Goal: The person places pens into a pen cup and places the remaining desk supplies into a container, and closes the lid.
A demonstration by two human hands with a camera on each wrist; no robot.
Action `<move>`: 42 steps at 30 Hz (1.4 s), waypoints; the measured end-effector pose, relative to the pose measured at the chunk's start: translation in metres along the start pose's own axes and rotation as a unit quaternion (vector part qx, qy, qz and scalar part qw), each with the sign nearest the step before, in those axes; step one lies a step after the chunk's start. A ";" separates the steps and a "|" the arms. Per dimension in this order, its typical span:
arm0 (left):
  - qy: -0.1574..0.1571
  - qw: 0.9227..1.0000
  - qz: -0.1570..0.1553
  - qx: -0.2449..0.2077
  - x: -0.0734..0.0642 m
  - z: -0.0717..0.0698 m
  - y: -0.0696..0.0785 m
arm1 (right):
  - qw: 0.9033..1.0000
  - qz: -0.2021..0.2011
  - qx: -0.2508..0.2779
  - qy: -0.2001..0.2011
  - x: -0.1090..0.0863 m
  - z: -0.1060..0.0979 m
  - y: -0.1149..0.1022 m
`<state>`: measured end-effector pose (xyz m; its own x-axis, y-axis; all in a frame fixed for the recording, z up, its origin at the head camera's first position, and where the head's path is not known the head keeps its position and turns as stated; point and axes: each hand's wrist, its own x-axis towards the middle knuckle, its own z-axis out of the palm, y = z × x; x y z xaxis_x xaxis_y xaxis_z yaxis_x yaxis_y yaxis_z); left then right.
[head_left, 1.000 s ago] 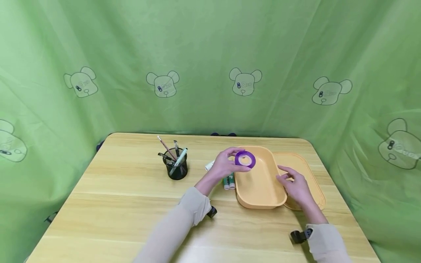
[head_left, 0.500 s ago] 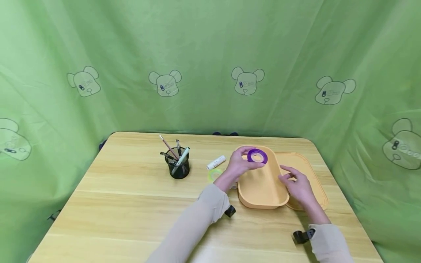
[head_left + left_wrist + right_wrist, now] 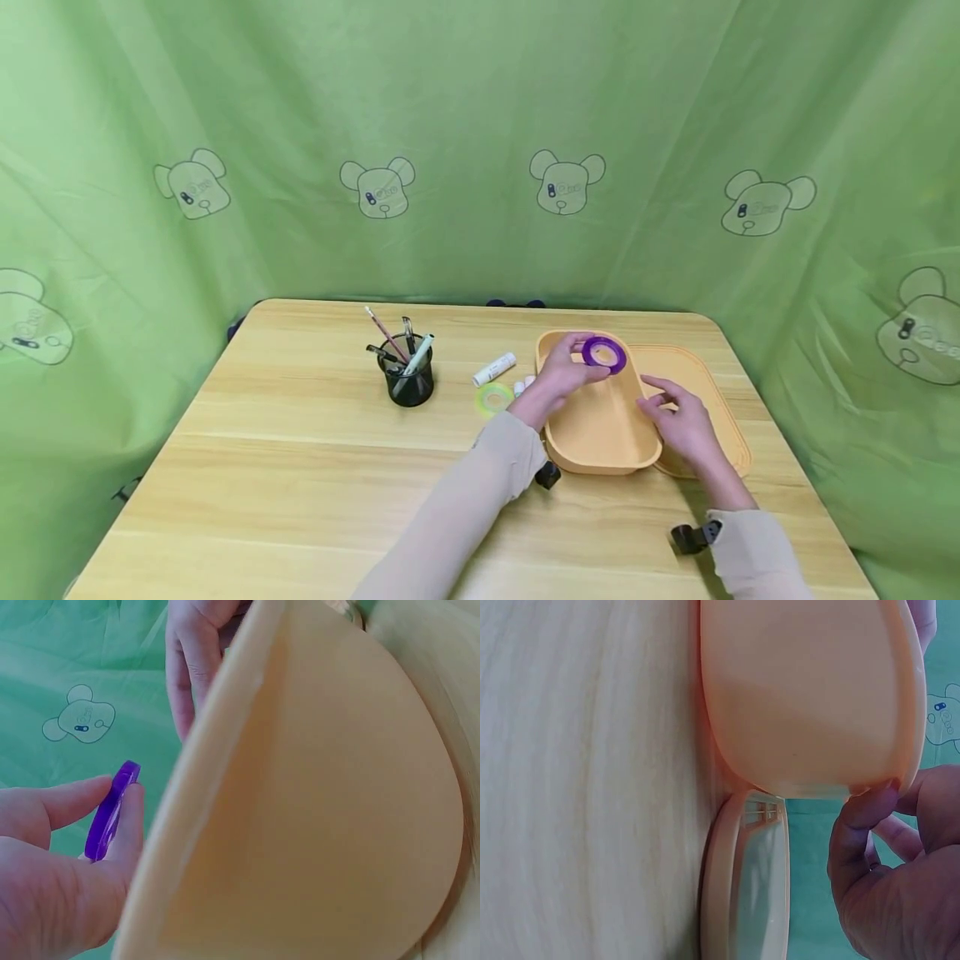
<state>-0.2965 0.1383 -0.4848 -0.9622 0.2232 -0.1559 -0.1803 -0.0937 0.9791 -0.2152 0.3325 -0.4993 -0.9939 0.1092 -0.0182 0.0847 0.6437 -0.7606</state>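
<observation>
Above the peach-coloured plastic box [image 3: 603,433], my left hand [image 3: 561,372] pinches a purple roll of tape [image 3: 620,360] between thumb and fingers. Seen from the left wrist, the tape roll [image 3: 112,814] is nearly edge-on, beyond the box's rim. My right hand [image 3: 686,425] grips the right-hand rim of the box; in the right wrist view its thumb and finger [image 3: 870,806] pinch that edge. No objects show on the visible part of the box floor. The matching lid [image 3: 693,379] lies on the table partly behind the right hand.
Left of the box lie a white glue stick [image 3: 495,369], a yellow-green tape roll [image 3: 483,400] and small tubes [image 3: 520,387] partly hidden by my left arm. A black mesh pen cup [image 3: 409,387] with pens and a pencil stands further left on the wooden table [image 3: 300,467].
My left hand has carried the purple tape roll rightward, further over the box, uncovering the glue stick and the yellow-green tape. The right hand has stayed at the box's rim.
</observation>
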 end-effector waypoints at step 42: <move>-0.003 0.995 -0.083 -0.057 0.012 0.025 -0.033 | 0.999 -0.002 0.039 0.013 -0.003 0.002 0.003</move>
<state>-0.2972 0.1689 -0.5161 -0.9158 0.2510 -0.3135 -0.3595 -0.1645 0.9185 -0.2122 0.3324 -0.5025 -0.9920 0.1262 0.0013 0.0733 0.5840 -0.8084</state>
